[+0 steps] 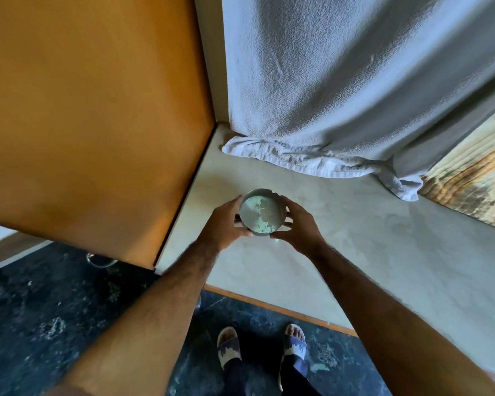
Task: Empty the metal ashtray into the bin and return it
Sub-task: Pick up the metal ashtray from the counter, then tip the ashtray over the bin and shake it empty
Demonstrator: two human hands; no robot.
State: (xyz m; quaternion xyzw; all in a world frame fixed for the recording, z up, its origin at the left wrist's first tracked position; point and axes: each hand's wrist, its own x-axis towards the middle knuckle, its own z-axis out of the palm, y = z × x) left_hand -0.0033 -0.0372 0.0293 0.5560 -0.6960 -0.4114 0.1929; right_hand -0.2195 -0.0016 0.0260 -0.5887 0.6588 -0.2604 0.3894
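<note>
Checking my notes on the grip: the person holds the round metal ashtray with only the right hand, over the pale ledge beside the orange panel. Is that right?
Not quite. The head view shows both hands on the metal ashtray: the left hand and the right hand clasp opposite sides. It is over the pale ledge, beside the orange panel.

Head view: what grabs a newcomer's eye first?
The round metal ashtray at centre, cupped by both hands over the pale counter: left hand and right hand each hold a side, and pale residue shows inside. Next, the grey curtain filling the upper right, its hem bunched on the counter, and the big orange panel on the left. Sandalled feet stand on the dark floor below.
</note>
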